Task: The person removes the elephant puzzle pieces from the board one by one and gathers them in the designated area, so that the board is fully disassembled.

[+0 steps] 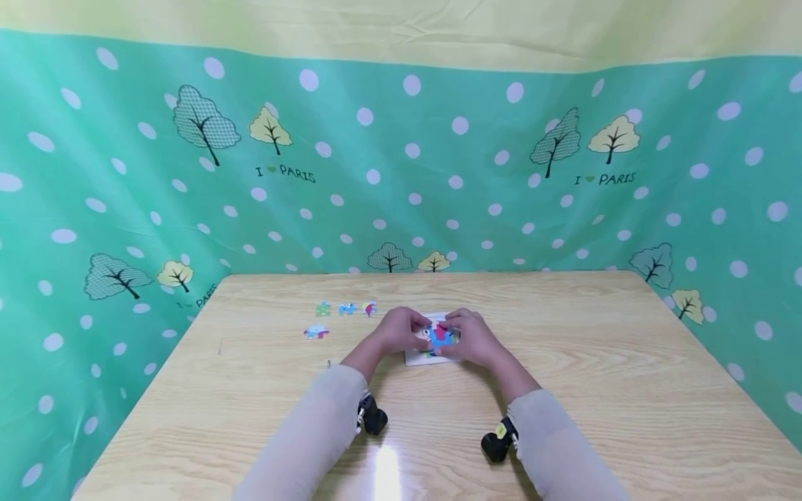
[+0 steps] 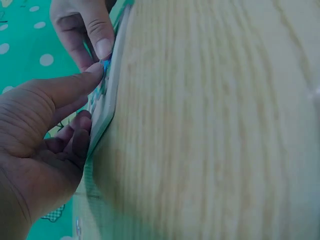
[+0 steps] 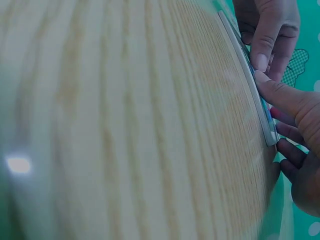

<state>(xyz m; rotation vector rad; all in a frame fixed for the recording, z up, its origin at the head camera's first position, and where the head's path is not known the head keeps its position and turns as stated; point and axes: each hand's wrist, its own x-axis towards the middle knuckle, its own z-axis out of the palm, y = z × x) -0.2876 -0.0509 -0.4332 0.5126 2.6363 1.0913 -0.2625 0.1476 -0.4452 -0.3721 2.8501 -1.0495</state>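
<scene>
A small white-edged puzzle board [image 1: 416,359] lies flat on the table, carrying a picture with blue and red parts. From its left side my left hand [image 1: 398,331] reaches over it, and from the right my right hand [image 1: 475,339]. Between them is a blue-and-red jigsaw piece [image 1: 441,335], which both hands pinch with thumb and fingers at its two sides. In the left wrist view, the thumb of the left hand [image 2: 37,115] almost meets the other thumb at the board [image 2: 107,112]. Hands partly cover the board.
Left of the board lie several loose jigsaw pieces: a green one [image 1: 322,309], a blue one [image 1: 347,309], a multicoloured one [image 1: 370,308], and a blue-and-pink one [image 1: 316,332] nearer me. The wooden table [image 1: 595,362] ends at a green dotted curtain [image 1: 413,174].
</scene>
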